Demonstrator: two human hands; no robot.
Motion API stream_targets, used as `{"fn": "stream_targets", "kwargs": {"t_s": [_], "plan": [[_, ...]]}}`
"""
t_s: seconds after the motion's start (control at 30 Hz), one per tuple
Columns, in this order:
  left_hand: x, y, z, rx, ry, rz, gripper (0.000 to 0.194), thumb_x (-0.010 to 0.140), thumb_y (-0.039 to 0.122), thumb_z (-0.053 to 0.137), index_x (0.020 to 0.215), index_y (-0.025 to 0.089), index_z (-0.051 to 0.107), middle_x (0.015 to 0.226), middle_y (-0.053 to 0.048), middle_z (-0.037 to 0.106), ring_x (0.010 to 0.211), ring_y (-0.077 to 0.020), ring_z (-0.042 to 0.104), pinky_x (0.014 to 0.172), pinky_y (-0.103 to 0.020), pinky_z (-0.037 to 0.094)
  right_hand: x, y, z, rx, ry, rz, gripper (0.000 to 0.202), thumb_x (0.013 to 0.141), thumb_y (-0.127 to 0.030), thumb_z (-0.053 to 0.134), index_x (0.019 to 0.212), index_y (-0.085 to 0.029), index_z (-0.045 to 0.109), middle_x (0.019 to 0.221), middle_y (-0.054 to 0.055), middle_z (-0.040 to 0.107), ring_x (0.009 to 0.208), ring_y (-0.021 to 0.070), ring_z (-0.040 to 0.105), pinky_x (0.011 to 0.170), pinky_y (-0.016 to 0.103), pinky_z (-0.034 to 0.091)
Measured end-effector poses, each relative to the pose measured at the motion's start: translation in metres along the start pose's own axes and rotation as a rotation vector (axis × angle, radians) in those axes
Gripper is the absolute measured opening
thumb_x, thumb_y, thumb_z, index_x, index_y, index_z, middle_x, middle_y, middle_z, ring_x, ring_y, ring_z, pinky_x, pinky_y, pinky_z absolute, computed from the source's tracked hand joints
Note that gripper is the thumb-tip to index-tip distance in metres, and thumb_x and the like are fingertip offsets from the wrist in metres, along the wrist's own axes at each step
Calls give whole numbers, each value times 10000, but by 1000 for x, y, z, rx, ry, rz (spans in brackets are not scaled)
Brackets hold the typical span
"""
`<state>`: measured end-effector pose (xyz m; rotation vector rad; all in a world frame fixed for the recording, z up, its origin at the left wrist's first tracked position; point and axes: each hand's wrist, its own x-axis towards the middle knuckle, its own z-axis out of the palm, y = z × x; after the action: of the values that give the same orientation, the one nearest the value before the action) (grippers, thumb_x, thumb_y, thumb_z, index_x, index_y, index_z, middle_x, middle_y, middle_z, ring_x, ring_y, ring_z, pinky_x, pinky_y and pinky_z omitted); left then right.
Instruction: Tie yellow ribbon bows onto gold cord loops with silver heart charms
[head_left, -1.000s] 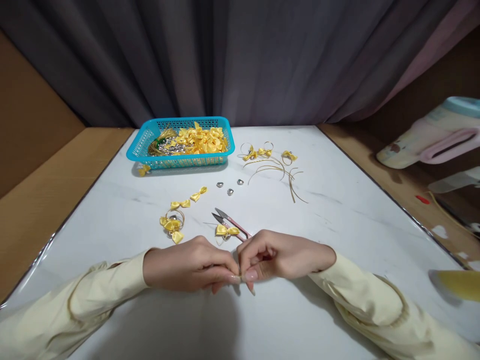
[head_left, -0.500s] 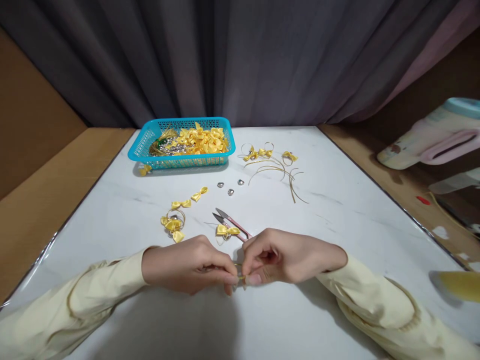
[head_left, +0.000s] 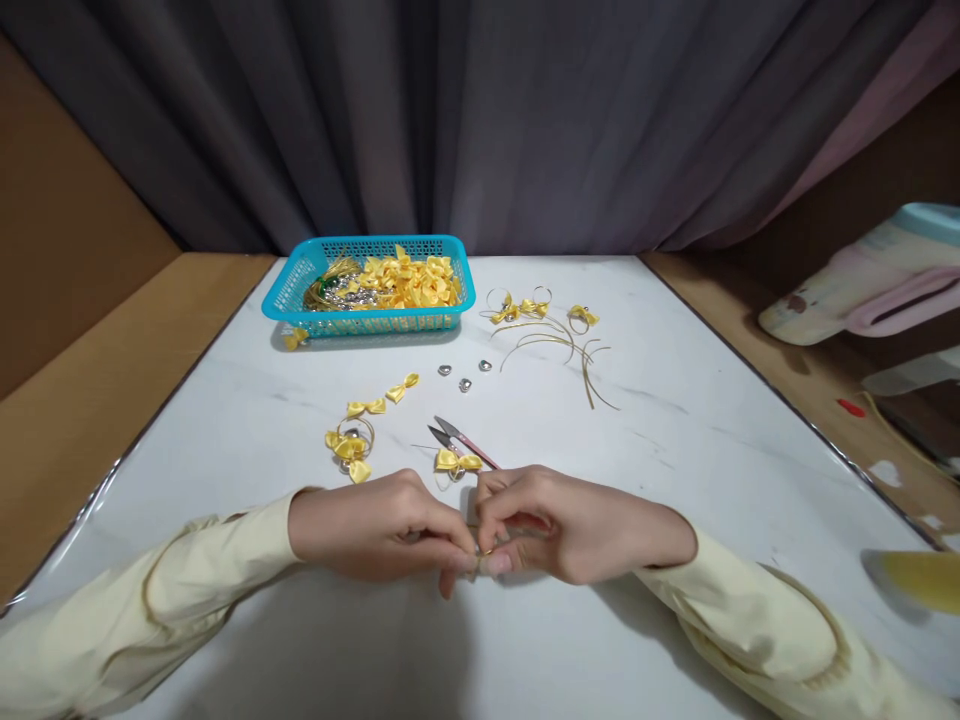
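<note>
1. Pinching a thin gold piece (head_left: 487, 552), the left hand (head_left: 386, 525) sits nearer the wearer than the snips (head_left: 452, 432) — knuckles up.
2. Right hand (head_left: 585, 525), likewise nearer than the snips, grips the piece too — fingers curled, fingertips meeting the left's.

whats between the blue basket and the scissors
Three small silver pieces lie there, with two yellow bows off to their left, as the head view shows.
</note>
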<state>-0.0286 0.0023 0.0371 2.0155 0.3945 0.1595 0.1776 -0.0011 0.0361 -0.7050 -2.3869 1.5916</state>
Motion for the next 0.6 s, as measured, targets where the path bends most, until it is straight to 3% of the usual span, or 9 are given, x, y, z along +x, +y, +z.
{"fn": "stream_targets", "kwargs": {"t_s": [0.33, 0.6], "plan": [[-1, 2, -7, -58, 21, -44, 203, 887, 129, 473, 799, 94, 653, 525, 2, 622, 382, -37, 421, 425, -96, 353, -4, -13, 2, -254, 131, -42, 89, 822, -99, 582, 820, -74, 667, 773, 64, 561, 800, 150, 502, 769, 263, 413], [-2, 4, -9, -1, 21, -54, 212, 884, 135, 466, 789, 97, 651, 580, -24, 670, 384, -36, 423, 419, -100, 345, -3, -15, 1, -212, 136, -14, 51, 799, -90, 616, 778, -111, 657, 760, 42, 583, 761, 139, 513, 757, 268, 419]]}}
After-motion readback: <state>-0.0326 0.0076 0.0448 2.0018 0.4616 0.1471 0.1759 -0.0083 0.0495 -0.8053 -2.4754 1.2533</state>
